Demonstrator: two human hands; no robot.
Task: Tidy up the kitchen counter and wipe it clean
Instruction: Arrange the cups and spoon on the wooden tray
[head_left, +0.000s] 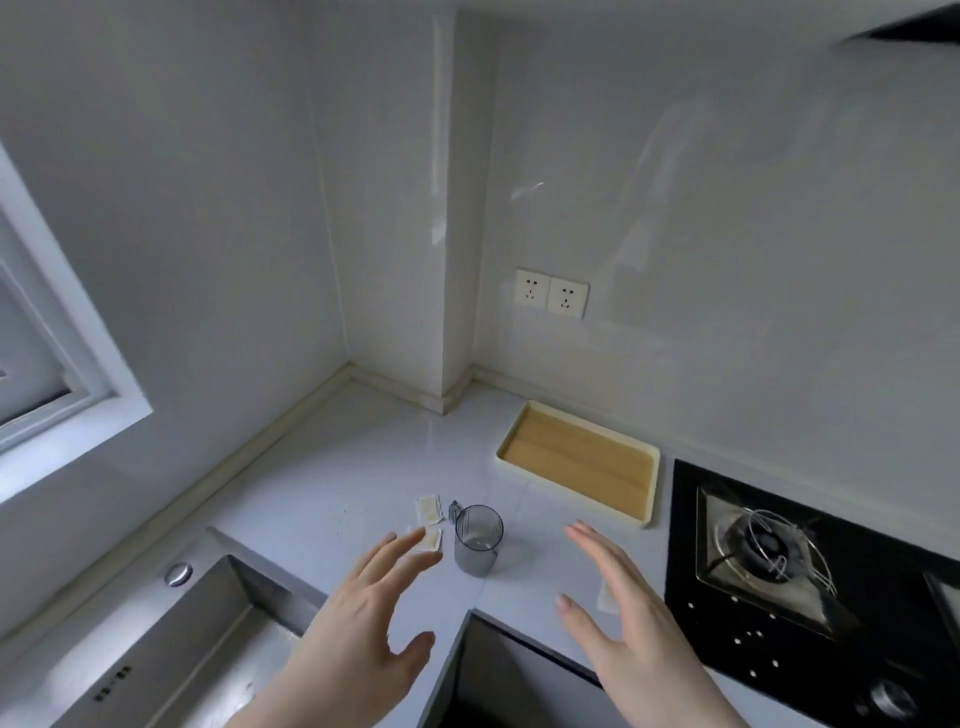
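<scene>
A grey see-through measuring cup (478, 539) stands upright on the pale corner counter (363, 467). Two small yellowish sachets lie left of it, one farther back (428, 507) and one nearer (432, 540). Fine dark crumbs (345, 521) dot the counter to their left. My left hand (363, 618) hovers open, its fingertips just short of the nearer sachet. My right hand (618, 603) hovers open to the right of the cup, holding nothing. A pale scrap (605, 597) lies partly hidden under my right hand.
A cream tray (501, 451) with a wooden floor sits against the back wall. A black gas hob (779, 561) lies at the right, a steel sink (171, 649) at the lower left. Two wall sockets (550, 293) are above the counter, a window (47, 364) at left.
</scene>
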